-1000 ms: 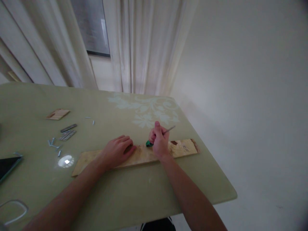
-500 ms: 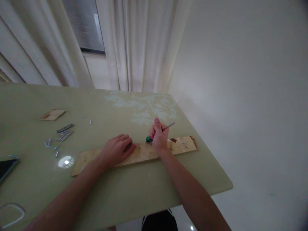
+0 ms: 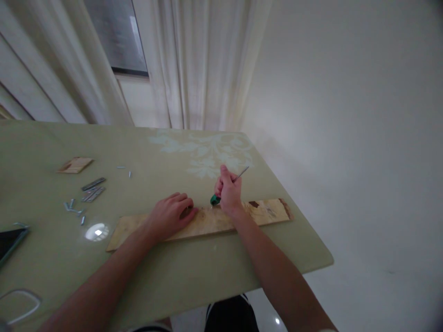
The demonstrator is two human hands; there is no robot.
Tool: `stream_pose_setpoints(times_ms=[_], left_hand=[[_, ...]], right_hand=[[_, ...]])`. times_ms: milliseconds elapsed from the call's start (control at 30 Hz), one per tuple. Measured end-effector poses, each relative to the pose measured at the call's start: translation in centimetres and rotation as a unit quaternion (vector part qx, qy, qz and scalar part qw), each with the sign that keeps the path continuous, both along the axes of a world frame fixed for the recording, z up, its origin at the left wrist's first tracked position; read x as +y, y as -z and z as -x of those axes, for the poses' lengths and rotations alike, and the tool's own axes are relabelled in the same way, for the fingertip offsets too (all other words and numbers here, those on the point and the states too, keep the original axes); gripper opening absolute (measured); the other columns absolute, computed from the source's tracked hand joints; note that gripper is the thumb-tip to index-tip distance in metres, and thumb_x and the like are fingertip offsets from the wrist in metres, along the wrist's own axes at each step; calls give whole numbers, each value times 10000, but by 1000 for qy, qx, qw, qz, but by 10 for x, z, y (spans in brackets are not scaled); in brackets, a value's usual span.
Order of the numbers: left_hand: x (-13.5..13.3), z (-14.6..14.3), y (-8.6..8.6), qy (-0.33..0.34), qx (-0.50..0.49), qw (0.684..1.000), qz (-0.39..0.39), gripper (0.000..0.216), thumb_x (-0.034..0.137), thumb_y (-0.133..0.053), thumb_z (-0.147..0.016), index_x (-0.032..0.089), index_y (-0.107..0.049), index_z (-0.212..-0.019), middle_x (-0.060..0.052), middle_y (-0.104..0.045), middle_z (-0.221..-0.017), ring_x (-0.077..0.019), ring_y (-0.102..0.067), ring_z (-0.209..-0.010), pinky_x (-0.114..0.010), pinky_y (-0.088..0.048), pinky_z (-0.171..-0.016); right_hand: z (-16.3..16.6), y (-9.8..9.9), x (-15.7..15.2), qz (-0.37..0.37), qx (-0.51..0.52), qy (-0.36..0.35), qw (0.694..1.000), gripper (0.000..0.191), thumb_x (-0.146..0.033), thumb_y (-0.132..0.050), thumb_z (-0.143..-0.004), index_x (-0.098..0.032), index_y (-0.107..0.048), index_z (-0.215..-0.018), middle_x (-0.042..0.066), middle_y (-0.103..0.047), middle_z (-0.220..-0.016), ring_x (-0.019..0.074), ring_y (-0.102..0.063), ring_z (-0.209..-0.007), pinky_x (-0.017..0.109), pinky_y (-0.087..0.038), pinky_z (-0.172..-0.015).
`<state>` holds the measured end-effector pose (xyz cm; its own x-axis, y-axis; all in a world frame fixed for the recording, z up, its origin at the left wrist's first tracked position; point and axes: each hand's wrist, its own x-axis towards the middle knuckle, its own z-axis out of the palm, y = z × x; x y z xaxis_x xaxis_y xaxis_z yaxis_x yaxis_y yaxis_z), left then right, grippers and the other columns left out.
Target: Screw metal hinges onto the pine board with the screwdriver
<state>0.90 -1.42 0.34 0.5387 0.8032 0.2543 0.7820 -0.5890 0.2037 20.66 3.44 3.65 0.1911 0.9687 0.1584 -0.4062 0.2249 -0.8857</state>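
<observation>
Right hand [image 3: 228, 196] fisted round a green-handled screwdriver [image 3: 215, 200], over a plank [image 3: 207, 221].

The grip was closed tight on the tool, with the green butt down at the plank's far edge and the metal shaft sticking up and away to the right. The left hand [image 3: 171, 214] lay open and flat on the plank, which stretched across the near part of the green table [image 3: 166, 272]. Off to the left sat loose screws [image 3: 74, 207], metal strips [image 3: 92, 189] and a small wood offcut [image 3: 74, 164].

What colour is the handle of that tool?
Green; the tool handle shows best in the head view.
</observation>
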Motion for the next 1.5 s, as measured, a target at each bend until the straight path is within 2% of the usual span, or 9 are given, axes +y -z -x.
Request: stream_pose_setpoints(times_ms=[300, 533, 733, 967, 1100, 1167, 1267, 1400, 1500], left_hand=[[0, 0, 1, -6, 1, 1000, 12, 324, 426, -473, -1064, 220, -649, -887, -57, -672, -863, -228, -639, -876, -337, -452, -754], [3, 1, 4, -1, 0, 1000, 25, 338, 446, -475, -1061, 216, -631, -868, -53, -656, -858, -226, -615, -866, -342, -428, -748], [2, 0, 3, -3, -3, 1000, 20, 315, 434, -498, -1046, 219, -618, -848, -52, -657, -851, -225, -604, -850, -335, -397, -716], [0, 1, 1, -6, -6, 1000, 13, 342, 441, -500, -1050, 215, -622, -825, -57, -657, -846, -224, -605, -847, -334, -384, -700], [1, 1, 2, -1, -12, 1000, 5, 334, 431, -511, -1046, 212, -639, -829, -60, -659, -835, -223, -605, -834, -340, -387, -699], [1, 1, 3, -3, -18, 1000, 3, 322, 421, -518, -1042, 213, -642, -829, -59, -659, -835, -225, -606, -835, -342, -388, -697], [1, 1, 5, 1, -17, 1000, 1, 329, 422, -509, -1047, 213, -637, -827, -59, -662, -846, -228, -614, -849, -341, -394, -707], [2, 2, 6, 0, -17, 1000, -2, 330, 442, -514, -1045, 216, -641, -840, -56, -662, -843, -230, -618, -851, -337, -394, -708], [1, 2, 5, -1, -21, 1000, 4, 327, 432, -517, -1043, 216, -642, -832, -59, -668, -850, -230, -620, -849, -337, -395, -706]], right_hand=[[0, 6, 5, 9, 16, -16, 1000, 660, -643, -756, -820, -245, -333, -508, -117, -291, -399, 41, -241, -314, 211, -195, -309], [0, 0, 5, 10, 40, -22, 999, 676, -624, -785, -794, -248, -298, -513, -122, -263, -398, 35, -218, -312, 208, -178, -305], [0, 5, 3, 4, 19, -18, 1000, 670, -606, -804, -783, -245, -319, -493, -117, -261, -398, 39, -217, -311, 218, -176, -305], [11, -7, 0, -62, -99, -67, 991, 650, -628, -687, -901, -238, -362, -496, -90, -304, -415, 53, -263, -332, 230, -228, -340], [24, -15, 3, -60, -256, -119, 958, 646, -656, -662, -905, -238, -372, -508, -75, -333, -423, 62, -299, -354, 239, -233, -356], [29, -15, 7, -53, -297, -134, 944, 634, -634, -669, -905, -238, -375, -506, -74, -336, -420, 65, -310, -355, 241, -230, -358], [32, -11, 12, -29, -288, -125, 949, 609, -633, -613, -932, -244, -382, -524, -74, -354, -424, 69, -306, -341, 248, -248, -360], [30, -5, 15, -7, -294, -122, 948, 624, -627, -710, -853, -249, -358, -503, -77, -337, -410, 66, -293, -342, 248, -235, -357], [26, -5, 17, 2, -277, -112, 954, 609, -656, -662, -877, -254, -362, -530, -81, -345, -419, 67, -277, -335, 245, -234, -346]])
